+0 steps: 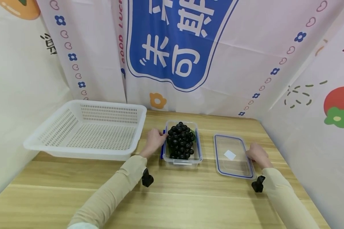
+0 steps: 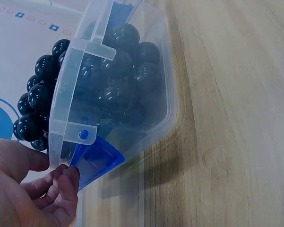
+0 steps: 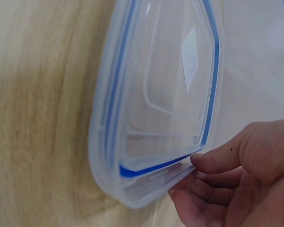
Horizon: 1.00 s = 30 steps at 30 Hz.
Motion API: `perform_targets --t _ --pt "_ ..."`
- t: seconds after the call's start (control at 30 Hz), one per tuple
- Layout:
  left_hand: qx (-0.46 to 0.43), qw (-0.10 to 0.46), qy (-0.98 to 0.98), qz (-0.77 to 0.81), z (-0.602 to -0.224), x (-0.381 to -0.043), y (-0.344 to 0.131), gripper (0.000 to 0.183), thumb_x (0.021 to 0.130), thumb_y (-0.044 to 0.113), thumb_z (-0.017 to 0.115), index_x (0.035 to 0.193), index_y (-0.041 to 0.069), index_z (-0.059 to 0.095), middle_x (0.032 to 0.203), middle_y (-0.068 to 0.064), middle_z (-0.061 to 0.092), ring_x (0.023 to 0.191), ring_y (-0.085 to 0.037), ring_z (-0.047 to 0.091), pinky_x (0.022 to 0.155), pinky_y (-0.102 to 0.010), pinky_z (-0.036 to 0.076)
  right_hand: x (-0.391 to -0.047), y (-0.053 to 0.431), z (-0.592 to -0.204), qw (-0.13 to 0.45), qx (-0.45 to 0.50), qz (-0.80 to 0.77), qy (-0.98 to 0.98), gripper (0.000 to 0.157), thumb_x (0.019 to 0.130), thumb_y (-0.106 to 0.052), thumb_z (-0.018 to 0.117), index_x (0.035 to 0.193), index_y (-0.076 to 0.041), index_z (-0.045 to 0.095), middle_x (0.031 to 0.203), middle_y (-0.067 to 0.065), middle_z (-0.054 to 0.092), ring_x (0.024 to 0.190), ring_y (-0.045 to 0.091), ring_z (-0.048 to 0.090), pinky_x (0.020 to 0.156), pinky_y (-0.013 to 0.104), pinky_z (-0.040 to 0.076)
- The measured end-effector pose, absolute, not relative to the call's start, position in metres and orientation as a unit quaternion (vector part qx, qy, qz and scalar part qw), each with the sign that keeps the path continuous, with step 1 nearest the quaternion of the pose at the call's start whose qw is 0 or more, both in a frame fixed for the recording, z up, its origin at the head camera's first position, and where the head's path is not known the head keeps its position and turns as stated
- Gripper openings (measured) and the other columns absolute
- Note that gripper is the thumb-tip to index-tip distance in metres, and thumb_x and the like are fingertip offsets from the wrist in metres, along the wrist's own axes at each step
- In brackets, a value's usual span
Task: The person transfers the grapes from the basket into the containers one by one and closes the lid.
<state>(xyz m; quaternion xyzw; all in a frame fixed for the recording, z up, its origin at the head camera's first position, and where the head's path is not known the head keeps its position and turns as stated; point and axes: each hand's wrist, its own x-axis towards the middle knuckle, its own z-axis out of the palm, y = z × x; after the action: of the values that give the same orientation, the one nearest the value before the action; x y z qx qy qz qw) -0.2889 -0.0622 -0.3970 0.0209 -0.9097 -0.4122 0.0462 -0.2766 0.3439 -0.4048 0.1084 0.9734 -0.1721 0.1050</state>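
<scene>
A clear plastic food container (image 1: 186, 162) with blue side clips stands on the table, heaped with a bunch of dark grapes (image 1: 180, 141). My left hand (image 1: 155, 141) pinches its left rim between thumb and fingers, beside a lowered blue clip (image 2: 97, 161) in the left wrist view. To the right, a clear lid (image 1: 235, 163) with a blue seal lies on the table, a white square label at its middle. My right hand (image 1: 259, 155) grips the lid's right edge, thumb on top and fingers curled at the side, as the right wrist view shows.
A white slotted plastic basket (image 1: 103, 152) stands on the left of the wooden table (image 1: 189, 197), close to my left forearm. Printed cloth walls (image 1: 232, 63) enclose the table at the back and sides. A bit of green leaf (image 1: 193, 136) shows behind the grapes.
</scene>
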Motion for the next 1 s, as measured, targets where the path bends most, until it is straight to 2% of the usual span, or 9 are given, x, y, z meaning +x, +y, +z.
perform_targets --t 0.2,0.6,0.77,1.0 --pt "0.012 0.047 -0.909 -0.414 -0.396 -0.288 -0.061 0.051 0.091 0.019 0.060 0.045 0.013 0.041 0.041 0.004 0.039 0.036 -0.008 0.034 0.038 -0.019 0.025 -0.276 0.347 -0.406 0.088 0.100 -0.181 0.974 0.019 0.074 -0.004 0.043 0.059 -0.013 0.036 0.050 -0.003 0.037 0.045 0.011 0.040 0.044 0.022 0.032" --pt "0.010 0.048 -0.912 -0.408 -0.398 -0.288 -0.063 0.052 0.091 0.019 0.060 0.045 0.014 0.036 0.040 0.005 0.033 0.036 -0.008 0.030 0.038 -0.020 0.022 -0.281 0.337 -0.389 0.069 0.085 -0.168 0.980 0.021 0.076 -0.003 0.041 0.057 -0.012 0.039 0.049 -0.003 0.042 0.044 0.011 0.043 0.043 0.021 0.034" --pt "0.013 0.050 -0.912 -0.407 -0.397 -0.288 -0.063 0.050 0.091 0.020 0.061 0.046 0.015 0.038 0.042 0.005 0.036 0.038 -0.008 0.033 0.039 -0.019 0.023 -0.285 0.331 -0.381 0.060 0.091 -0.176 0.978 0.026 0.073 -0.003 0.040 0.050 -0.015 0.037 0.045 -0.006 0.037 0.041 0.008 0.036 0.041 0.020 0.030" --pt "0.010 0.048 -0.911 -0.409 -0.397 -0.287 -0.064 0.051 0.091 0.020 0.059 0.045 0.015 0.038 0.041 0.004 0.035 0.037 -0.009 0.032 0.038 -0.020 0.022 -0.285 0.315 -0.365 0.052 0.076 -0.195 0.977 0.030 0.076 -0.002 0.040 0.050 -0.016 0.033 0.046 -0.008 0.028 0.041 0.007 0.026 0.040 0.020 0.025"
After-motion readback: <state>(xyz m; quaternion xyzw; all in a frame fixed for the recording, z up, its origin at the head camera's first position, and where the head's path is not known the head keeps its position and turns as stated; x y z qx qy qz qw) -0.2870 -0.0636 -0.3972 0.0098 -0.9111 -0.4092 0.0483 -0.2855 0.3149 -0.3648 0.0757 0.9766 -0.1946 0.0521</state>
